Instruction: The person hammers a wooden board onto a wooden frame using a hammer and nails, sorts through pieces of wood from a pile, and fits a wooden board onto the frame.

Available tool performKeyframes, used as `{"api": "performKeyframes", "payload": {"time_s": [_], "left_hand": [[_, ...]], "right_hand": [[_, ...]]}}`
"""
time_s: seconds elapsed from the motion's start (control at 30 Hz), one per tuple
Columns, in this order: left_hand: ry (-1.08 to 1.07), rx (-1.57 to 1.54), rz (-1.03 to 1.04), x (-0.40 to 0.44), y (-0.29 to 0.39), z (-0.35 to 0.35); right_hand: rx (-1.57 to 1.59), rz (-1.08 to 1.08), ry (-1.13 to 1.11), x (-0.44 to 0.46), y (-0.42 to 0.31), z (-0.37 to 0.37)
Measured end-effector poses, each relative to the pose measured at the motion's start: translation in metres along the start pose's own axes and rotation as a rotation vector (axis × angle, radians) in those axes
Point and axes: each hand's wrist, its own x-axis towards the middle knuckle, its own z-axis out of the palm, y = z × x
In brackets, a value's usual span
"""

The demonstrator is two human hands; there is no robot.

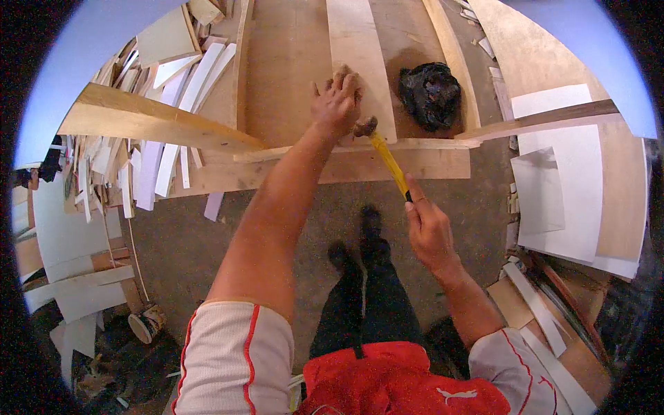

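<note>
Red shirt (373,377) foremost, black bag (430,97) sits between board (354,34) and rail (452,59).

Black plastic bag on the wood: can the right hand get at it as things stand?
Probably not to grasp it: the right hand is closed around the hammer. The way to the black plastic bag otherwise looks fairly free, with just a wooden strip between.

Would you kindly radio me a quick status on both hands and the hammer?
Right hand gripping yellow-handled hammer. Left hand palm-down at the pale board. Black bag right of the board, apart from the hammer.
</note>
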Motion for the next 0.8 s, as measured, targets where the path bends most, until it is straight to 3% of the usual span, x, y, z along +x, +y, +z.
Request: {"api": "performKeyframes", "payload": {"time_s": [0.2,0.4,0.5,0.7,0.8], "left_hand": [[-0.017,-0.095,0.002,-0.003,-0.001,-0.011],[-0.075,-0.063,-0.020,0.001,-0.003,-0.009],[-0.132,-0.068,-0.063,0.003,-0.001,-0.008],[-0.059,-0.065,-0.006,-0.001,-0.003,-0.002],[-0.013,-0.061,-0.005,0.000,-0.004,-0.002]], "right_hand": [[-0.044,0.008,0.014,0.001,-0.005,0.004],[-0.017,-0.119,0.102,0.000,-0.023,-0.009],[-0.210,0.055,-0.116,0.003,-0.008,0.005],[-0.024,-0.092,0.099,0.001,-0.020,-0.018],[-0.092,-0.053,0.054,0.000,-0.016,-0.009]]}}
